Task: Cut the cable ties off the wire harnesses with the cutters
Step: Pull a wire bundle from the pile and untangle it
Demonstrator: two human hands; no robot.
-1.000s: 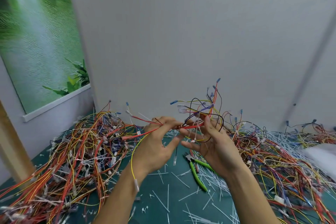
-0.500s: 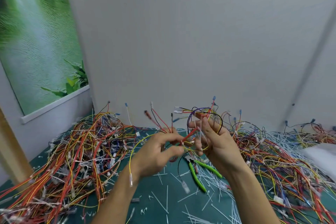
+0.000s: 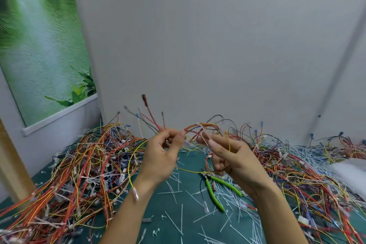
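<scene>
Nearest, the cutters (image 3: pixel 213 193) are lying on the counter (image 3: pixel 168 202), held by nobody. Just above them the wire harness (image 3: pixel 200 126) is pinched at both ends: left hand (image 3: pixel 160 156) fingers curled tight on the loose leads, right hand (image 3: pixel 235 156) fingers half-curled round the loop. Light, floppy stuff, so it's probably best gripped right beside a tie and kept taut.

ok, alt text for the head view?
The left hand and right hand hold a harness up over a green table; the cutters lie on it below the right hand. Wire piles sit either side, cut ties scattered between.
</scene>
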